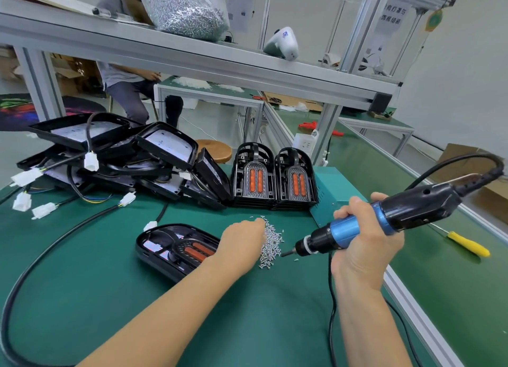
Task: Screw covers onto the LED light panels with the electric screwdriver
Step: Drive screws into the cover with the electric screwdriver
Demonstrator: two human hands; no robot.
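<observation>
Seen from the head camera, the right hand (365, 240) has its fingers wrapped around the blue grip of the electric screwdriver (384, 218), held nearly level above the green bench (82, 270) with its bit pointing left toward a pile of small silver screws (270, 243). The left hand (242, 243) reaches into that pile, its fingers hidden behind the back of the hand, so I cannot tell whether they pinch a screw. Just left of the screws, partly under the left wrist, lies an LED light panel (170, 243) with a black cover and an orange lens. At the back of the bench two stacks of covers (275, 176) stand upright side by side, and left of them sits a heap of panels (123, 154) with black cables and white connectors. A yellow-handled screwdriver (467, 245) lies on the far right.
</observation>
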